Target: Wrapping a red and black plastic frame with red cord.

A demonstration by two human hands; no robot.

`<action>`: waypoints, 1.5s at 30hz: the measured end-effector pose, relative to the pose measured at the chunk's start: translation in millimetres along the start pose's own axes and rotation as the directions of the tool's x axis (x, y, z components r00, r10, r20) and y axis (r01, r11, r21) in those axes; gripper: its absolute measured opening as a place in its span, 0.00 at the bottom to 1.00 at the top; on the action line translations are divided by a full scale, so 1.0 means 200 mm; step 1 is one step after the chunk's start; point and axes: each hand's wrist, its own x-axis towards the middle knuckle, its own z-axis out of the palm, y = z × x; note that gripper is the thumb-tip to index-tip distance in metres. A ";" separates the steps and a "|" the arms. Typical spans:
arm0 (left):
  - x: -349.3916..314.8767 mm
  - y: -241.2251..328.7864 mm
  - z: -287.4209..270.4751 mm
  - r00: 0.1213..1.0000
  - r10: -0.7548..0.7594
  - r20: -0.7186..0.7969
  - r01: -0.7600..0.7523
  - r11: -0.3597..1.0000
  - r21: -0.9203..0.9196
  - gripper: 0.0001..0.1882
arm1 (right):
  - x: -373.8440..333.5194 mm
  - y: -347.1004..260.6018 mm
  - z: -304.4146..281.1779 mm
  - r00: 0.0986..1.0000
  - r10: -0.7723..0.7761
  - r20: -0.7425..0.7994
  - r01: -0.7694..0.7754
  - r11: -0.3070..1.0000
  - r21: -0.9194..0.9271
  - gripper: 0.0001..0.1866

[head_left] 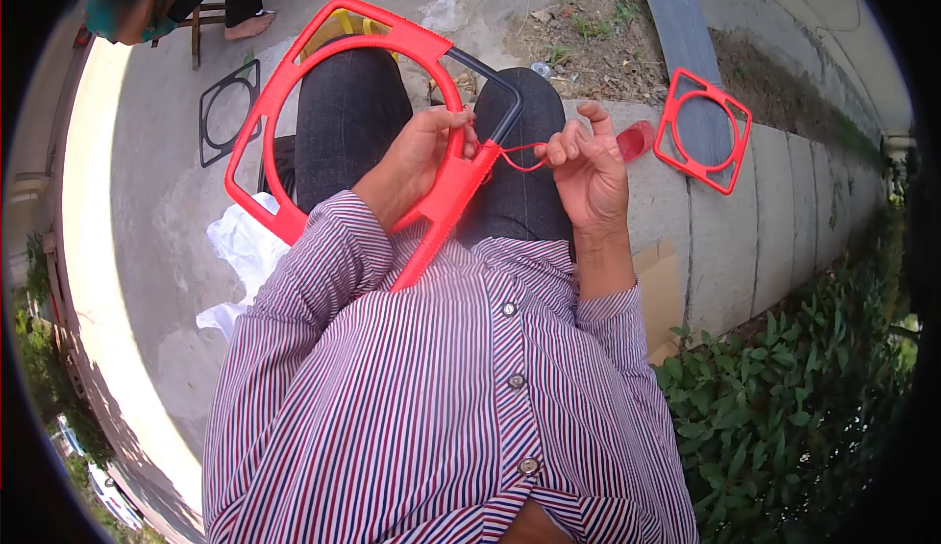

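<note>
red frame (343, 74) | ring in square, tilted on lap | red cord (520, 157) attached

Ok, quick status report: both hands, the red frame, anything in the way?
Left hand grips red frame on lap. Right hand pinches red cord running from frame. Nothing blocking; spare red frame lies apart on the ledge.

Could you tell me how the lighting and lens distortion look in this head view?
Head view: hard daylight; the pale concrete ground glares at left. Fisheye bends the grey concrete ledge, black vignette at the corners. The big red plastic ring frame and both hands, left and right, look sharp.
</note>
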 end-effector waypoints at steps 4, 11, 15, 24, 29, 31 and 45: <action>-0.02 0.00 -0.01 0.996 -0.061 0.063 0.058 0.997 0.048 0.14 | -0.03 -0.20 -0.05 0.998 -0.026 0.056 0.026 1.000 -0.003 0.12; -0.06 0.02 0.06 0.981 -0.151 0.123 0.151 0.988 0.013 0.17 | -0.04 -0.09 -0.13 0.985 0.041 -0.169 -0.089 0.954 -0.286 0.10; -0.10 0.04 0.07 0.973 -0.142 0.181 0.148 0.989 -0.022 0.17 | 0.00 0.07 -0.07 0.959 0.039 -0.280 -0.218 0.731 -0.647 0.12; -0.29 0.16 0.14 0.910 0.028 0.413 0.056 0.980 -0.189 0.23 | 0.09 0.15 0.02 0.973 0.167 0.160 0.139 0.133 -0.981 0.24; -0.35 0.25 0.24 0.868 0.110 0.485 0.017 0.968 -0.250 0.29 | 0.14 0.13 0.03 0.980 0.194 0.032 0.056 -0.121 -0.991 0.22; -0.38 0.27 0.23 0.831 0.124 0.543 0.019 0.968 -0.251 0.28 | 0.15 0.16 0.07 0.969 0.220 0.110 0.152 -0.187 -0.971 0.21; -0.40 0.17 0.18 0.777 0.126 0.617 0.068 0.957 -0.282 0.25 | 0.10 0.33 0.00 0.951 0.279 0.136 0.240 -0.384 -0.892 0.14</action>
